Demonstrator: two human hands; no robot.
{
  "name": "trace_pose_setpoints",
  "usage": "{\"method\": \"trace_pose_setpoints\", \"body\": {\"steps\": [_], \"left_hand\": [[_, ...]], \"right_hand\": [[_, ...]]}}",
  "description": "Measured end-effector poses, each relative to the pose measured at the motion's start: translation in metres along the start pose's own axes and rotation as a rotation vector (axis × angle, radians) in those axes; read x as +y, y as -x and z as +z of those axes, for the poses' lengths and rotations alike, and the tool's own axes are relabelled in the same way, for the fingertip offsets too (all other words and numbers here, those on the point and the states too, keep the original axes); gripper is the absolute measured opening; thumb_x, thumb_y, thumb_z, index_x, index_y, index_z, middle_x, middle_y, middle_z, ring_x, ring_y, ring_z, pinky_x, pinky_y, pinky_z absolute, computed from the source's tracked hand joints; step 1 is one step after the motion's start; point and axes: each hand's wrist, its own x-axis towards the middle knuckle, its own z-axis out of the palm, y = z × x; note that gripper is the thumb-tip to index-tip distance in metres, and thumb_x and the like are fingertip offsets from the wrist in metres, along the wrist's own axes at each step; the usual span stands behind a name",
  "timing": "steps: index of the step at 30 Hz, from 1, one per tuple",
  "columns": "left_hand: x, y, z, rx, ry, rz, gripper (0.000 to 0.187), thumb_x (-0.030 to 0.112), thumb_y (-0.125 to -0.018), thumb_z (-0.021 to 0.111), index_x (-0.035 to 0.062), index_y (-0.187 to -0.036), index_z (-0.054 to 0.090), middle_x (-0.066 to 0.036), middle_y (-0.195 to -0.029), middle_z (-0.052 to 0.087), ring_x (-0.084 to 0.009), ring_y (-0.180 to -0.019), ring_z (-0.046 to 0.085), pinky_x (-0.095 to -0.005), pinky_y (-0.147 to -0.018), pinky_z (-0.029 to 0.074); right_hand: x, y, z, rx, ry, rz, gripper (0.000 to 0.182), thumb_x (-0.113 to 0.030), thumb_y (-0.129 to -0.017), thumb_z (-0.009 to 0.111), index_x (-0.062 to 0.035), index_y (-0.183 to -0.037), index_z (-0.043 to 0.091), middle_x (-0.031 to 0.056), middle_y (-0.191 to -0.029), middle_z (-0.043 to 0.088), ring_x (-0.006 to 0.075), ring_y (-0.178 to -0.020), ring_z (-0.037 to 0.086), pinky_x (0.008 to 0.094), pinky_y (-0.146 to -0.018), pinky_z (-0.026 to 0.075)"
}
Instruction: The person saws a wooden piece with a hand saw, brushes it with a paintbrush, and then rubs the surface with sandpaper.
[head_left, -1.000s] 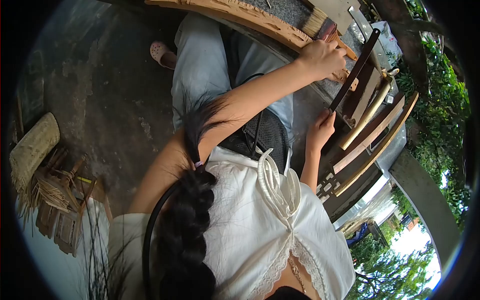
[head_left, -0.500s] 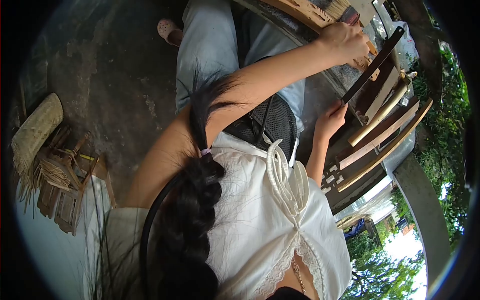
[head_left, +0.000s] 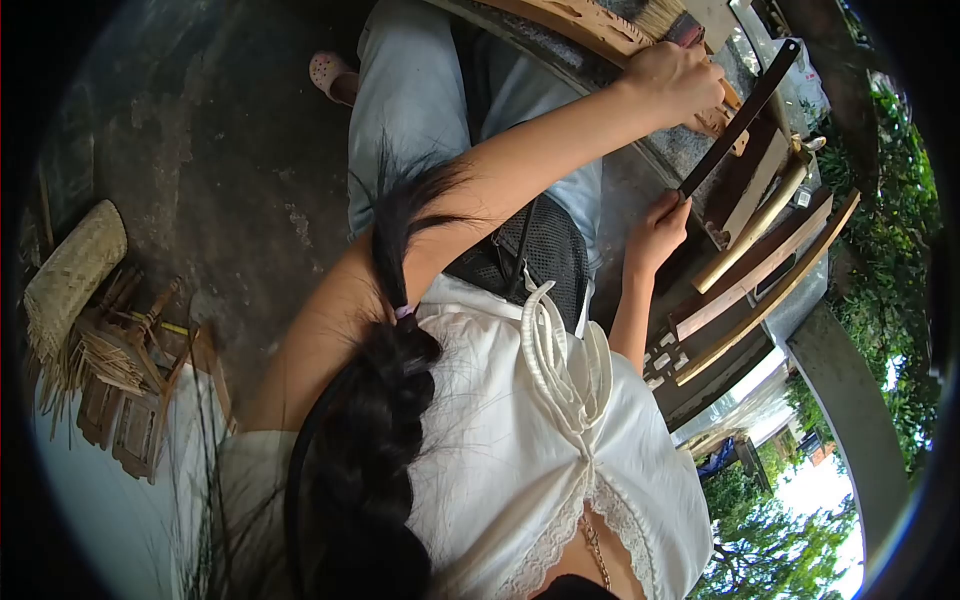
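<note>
My left hand (head_left: pixel 672 85) reaches across to the work surface, its fingers closed around a wide brush. The brush (head_left: pixel 662 20) has pale bristles and a reddish ferrule; most of its handle is hidden by my hand. Beneath and beside it lies a carved light-brown wooden piece (head_left: pixel 597 27) with cut-out holes, partly covered by the hand. My right hand (head_left: pixel 657 235), nearer my body, is closed on the lower end of a long, dark, flat blade (head_left: pixel 740 122). The blade slants up and away, with a small hole at its far end.
Several tool handles and wooden strips lie right of my right hand, including a pale rounded handle (head_left: pixel 752 230) and a curved wooden strip (head_left: pixel 770 290). A woven mat roll (head_left: pixel 75 265) and a small wooden chair (head_left: pixel 130 400) stand on the left. Greenery is beyond the surface.
My left hand and the brush have moved slightly left along the carved wood. The view has shifted a little; the right hand keeps hold of the dark blade.
</note>
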Motion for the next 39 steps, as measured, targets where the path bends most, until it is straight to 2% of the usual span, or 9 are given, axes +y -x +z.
{"method": "trace_pose_setpoints", "body": {"steps": [7,11,12,14,20,25,33,35,39], "left_hand": [[-0.003,-0.003,0.002,-0.031,-0.002,0.022,0.033,0.043,-0.066,0.078,0.0128,-0.078,0.071,0.004,-0.086,0.062,-0.0155,-0.087,0.066,-0.0315,-0.063,0.059],[-0.001,-0.001,-0.006,-0.056,0.094,0.023,0.036,0.038,-0.064,0.081,0.0082,-0.080,0.070,-0.001,-0.097,0.066,-0.0228,-0.095,0.066,-0.0337,-0.071,0.059],[-0.002,-0.001,-0.003,-0.021,0.027,0.020,0.033,0.042,-0.066,0.078,0.0124,-0.079,0.070,0.004,-0.087,0.062,-0.0159,-0.089,0.066,-0.0314,-0.064,0.059],[0.000,-0.001,0.001,-0.031,0.014,0.007,0.032,0.041,-0.066,0.078,0.0123,-0.079,0.070,0.004,-0.087,0.062,-0.0159,-0.089,0.066,-0.0315,-0.064,0.059],[-0.003,-0.004,-0.003,-0.046,0.015,0.007,0.031,0.038,-0.065,0.079,0.0118,-0.080,0.070,0.004,-0.088,0.063,-0.0160,-0.089,0.066,-0.0314,-0.064,0.059],[-0.003,0.000,0.000,0.012,0.016,0.028,0.032,0.039,-0.065,0.078,0.0109,-0.079,0.070,0.004,-0.088,0.062,-0.0159,-0.089,0.066,-0.0304,-0.064,0.059],[-0.004,-0.002,0.001,0.002,0.032,0.035,0.032,0.040,-0.068,0.077,0.0106,-0.078,0.069,0.003,-0.086,0.062,-0.0151,-0.088,0.066,-0.0294,-0.063,0.058],[-0.003,-0.001,0.002,0.009,0.116,0.020,0.031,0.032,-0.062,0.083,0.0082,-0.078,0.071,-0.001,-0.091,0.066,-0.0222,-0.094,0.066,-0.0343,-0.067,0.060],[-0.005,-0.001,-0.003,0.042,0.117,0.004,0.030,0.034,-0.063,0.081,0.0100,-0.077,0.071,0.000,-0.090,0.066,-0.0208,-0.090,0.067,-0.0326,-0.066,0.059]], "right_hand": [[0.046,0.072,-0.001,0.033,0.062,-0.017,0.018,-0.011,-0.099,0.044,0.0048,-0.092,0.051,0.0166,-0.063,0.056,0.0335,-0.052,0.059,0.0385,-0.048,0.042],[0.002,0.001,-0.009,-0.043,0.078,0.031,0.019,-0.010,-0.099,0.044,0.0053,-0.089,0.049,0.0163,-0.061,0.054,0.0326,-0.051,0.058,0.0377,-0.047,0.041],[0.000,-0.006,-0.006,-0.046,0.080,0.023,0.019,-0.010,-0.099,0.044,0.0053,-0.089,0.049,0.0163,-0.061,0.054,0.0326,-0.051,0.058,0.0377,-0.047,0.041],[-0.004,-0.013,0.000,-0.007,0.054,-0.042,0.019,-0.010,-0.099,0.044,0.0043,-0.087,0.047,0.0157,-0.060,0.053,0.0317,-0.050,0.057,0.0366,-0.046,0.040],[0.046,0.070,0.006,0.016,0.013,0.010,0.019,-0.010,-0.099,0.044,0.0027,-0.086,0.047,0.0158,-0.060,0.053,0.0311,-0.049,0.057,0.0369,-0.046,0.040],[-0.004,-0.015,-0.002,-0.021,0.060,-0.012,0.021,-0.013,-0.100,0.044,0.0019,-0.085,0.047,0.0149,-0.059,0.053,0.0296,-0.048,0.055,0.0368,-0.046,0.041],[0.034,0.058,0.000,-0.023,0.065,0.063,0.018,-0.012,-0.099,0.044,0.0044,-0.092,0.050,0.0178,-0.058,0.052,0.0349,-0.051,0.058,0.0399,-0.046,0.039],[0.035,0.054,-0.002,-0.045,0.016,0.070,0.017,-0.011,-0.099,0.046,0.0043,-0.093,0.050,0.0172,-0.057,0.052,0.0334,-0.048,0.055,0.0400,-0.045,0.038],[-0.005,-0.002,-0.004,-0.015,0.039,0.008,0.016,-0.011,-0.099,0.047,0.0021,-0.091,0.049,0.0168,-0.056,0.051,0.0330,-0.045,0.052,0.0397,-0.043,0.036]]}}
